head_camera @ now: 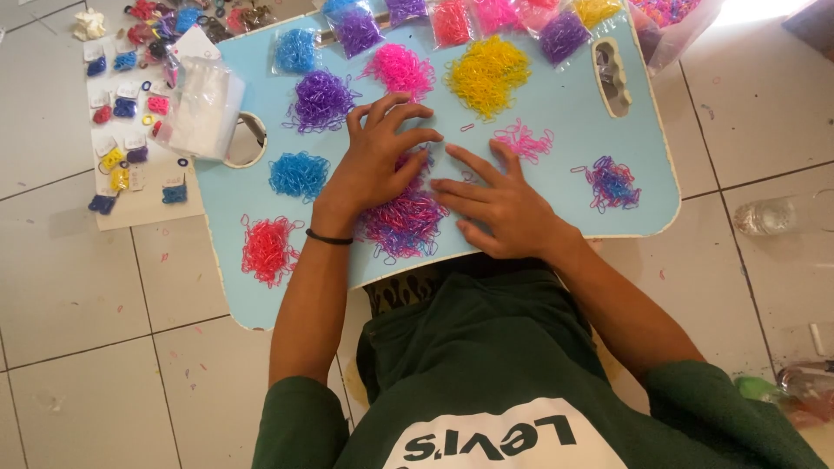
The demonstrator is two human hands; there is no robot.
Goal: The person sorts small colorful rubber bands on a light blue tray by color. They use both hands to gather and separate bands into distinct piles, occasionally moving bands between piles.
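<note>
Two-handed spreading of mixed pink-and-blue band pile [407, 227] on counter [560, 108]: left hand [373, 161], right hand [499, 204] open, flat, gripping nothing; probably calls for fingertip pinch next.

A home floor used as a small craft-sorting spot.

White floor tiles [69, 287], speckled with scraps, carry a light blue lap tabletop [556, 104] spread with heaps of tiny coloured elastic bands [486, 74]. Filled clear bags [356, 30] line its far edge, paper cards [139, 187] with bands lie on the tiles, and a plastic bottle [769, 215] lies on its side nearby.
</note>
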